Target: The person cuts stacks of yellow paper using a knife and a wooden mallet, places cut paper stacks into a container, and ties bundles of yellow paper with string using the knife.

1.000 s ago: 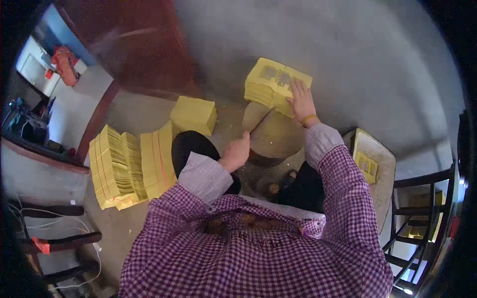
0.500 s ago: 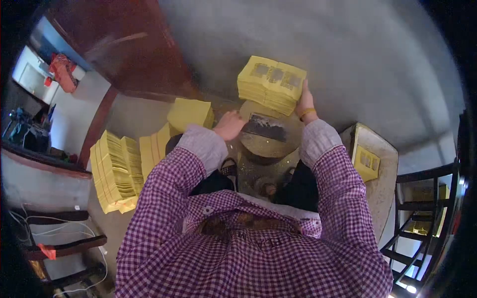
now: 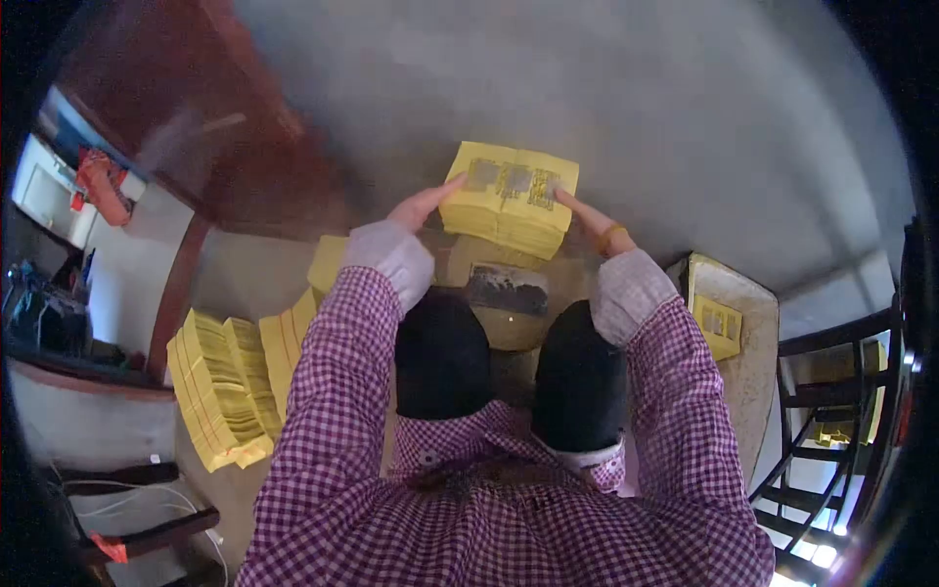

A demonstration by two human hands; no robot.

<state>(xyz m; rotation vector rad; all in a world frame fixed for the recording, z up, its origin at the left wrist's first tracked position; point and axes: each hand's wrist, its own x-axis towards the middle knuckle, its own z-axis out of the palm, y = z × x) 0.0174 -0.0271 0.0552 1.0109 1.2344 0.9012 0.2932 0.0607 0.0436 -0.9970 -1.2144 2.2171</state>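
Note:
A thick stack of yellow paper (image 3: pixel 509 210) with grey printed patterns on top sits at the far side of a round block (image 3: pixel 458 262). My left hand (image 3: pixel 423 207) grips the stack's left side, fingertips at its upper edge. On the opposite side my right hand (image 3: pixel 595 227), with a yellow band at the wrist, holds the stack's right edge, one finger reaching onto the printed top. Just in front of the stack, a dark, worn rectangular plate (image 3: pixel 509 291) lies on the block. The undersides of the fingers are hidden.
Several bundles of folded yellow paper (image 3: pixel 217 386) stand on the floor at left. A worn tray-like board (image 3: pixel 748 382) at right carries another printed yellow stack (image 3: pixel 717 326). Dark chairs (image 3: pixel 831 421) flank both sides, and a grey wall (image 3: pixel 626 98) rises beyond.
My left hand has come up from beside the plate to the stack's left side. The stack now appears lower and slightly left. Both knees have come into view around the block.

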